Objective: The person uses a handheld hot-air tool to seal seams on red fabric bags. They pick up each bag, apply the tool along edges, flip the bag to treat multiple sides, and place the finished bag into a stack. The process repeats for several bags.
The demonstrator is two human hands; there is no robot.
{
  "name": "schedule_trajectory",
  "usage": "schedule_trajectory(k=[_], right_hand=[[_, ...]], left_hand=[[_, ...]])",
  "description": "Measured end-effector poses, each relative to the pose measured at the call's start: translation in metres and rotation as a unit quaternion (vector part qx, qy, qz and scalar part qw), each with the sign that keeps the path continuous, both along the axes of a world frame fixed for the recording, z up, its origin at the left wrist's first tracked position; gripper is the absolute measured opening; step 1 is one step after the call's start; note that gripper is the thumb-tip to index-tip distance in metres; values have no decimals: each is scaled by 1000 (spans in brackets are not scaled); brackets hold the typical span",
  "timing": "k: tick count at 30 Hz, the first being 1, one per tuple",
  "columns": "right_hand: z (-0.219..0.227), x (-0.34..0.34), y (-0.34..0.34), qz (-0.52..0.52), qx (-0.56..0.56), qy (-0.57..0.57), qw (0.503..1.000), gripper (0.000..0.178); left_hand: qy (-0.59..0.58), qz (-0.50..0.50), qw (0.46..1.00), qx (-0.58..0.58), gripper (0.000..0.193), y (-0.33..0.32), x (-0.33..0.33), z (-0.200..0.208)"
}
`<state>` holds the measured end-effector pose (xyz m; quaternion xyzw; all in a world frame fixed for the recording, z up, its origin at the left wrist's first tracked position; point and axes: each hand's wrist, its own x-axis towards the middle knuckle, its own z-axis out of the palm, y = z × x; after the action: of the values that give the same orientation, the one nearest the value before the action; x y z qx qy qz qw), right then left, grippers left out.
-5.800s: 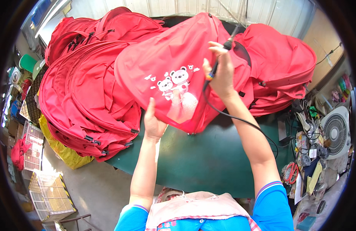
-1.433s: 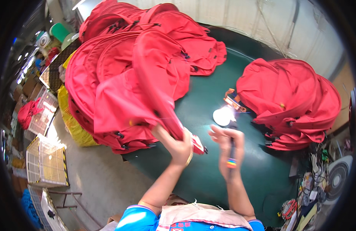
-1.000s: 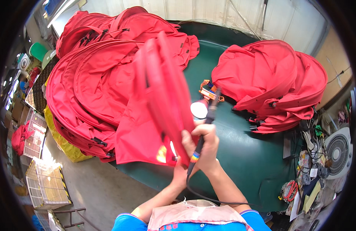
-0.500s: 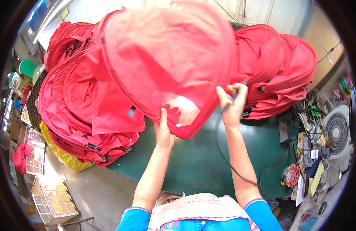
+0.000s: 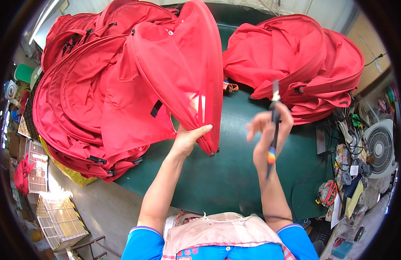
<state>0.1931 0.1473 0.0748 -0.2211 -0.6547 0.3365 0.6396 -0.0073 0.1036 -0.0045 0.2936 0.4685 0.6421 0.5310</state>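
Observation:
My left hand (image 5: pixel 188 139) is closed on the lower corner of a red fabric canopy (image 5: pixel 183 65) with a stiff hooped rim. The canopy stands tilted up from the table, narrow end toward me, its upper part leaning against the left pile. Over the table to the right, my right hand (image 5: pixel 272 125) holds a slim black corded soldering iron (image 5: pixel 274 123) with coloured bands on its handle and its tip pointing away from me. Motion blurs the fingers and the tool slightly. The iron is apart from the canopy.
Piled red canopies (image 5: pixel 79 95) cover the table's left; more red canopies (image 5: pixel 296 65) lie at the right back. Beneath is a dark green table (image 5: pixel 235 173). At the right stand a grey fan (image 5: pixel 379 147) and cluttered small items. Wire crates (image 5: pixel 61 221) sit on the floor, lower left.
The canopy has turned from facing me broadly to nearly edge-on and moved left and lower. My right hand has drawn away from it toward me, and the iron now points away.

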Motion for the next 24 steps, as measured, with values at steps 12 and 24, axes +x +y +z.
schedule_trajectory(k=[12,24], right_hand=[[-17,-2,-48,35,32,-190,981,21],[-2,1,-38,61,-124,-220,966,25]], left_hand=[[13,42,998,49,49,-4,11,5],[9,35,998,52,60,-6,13,2]])
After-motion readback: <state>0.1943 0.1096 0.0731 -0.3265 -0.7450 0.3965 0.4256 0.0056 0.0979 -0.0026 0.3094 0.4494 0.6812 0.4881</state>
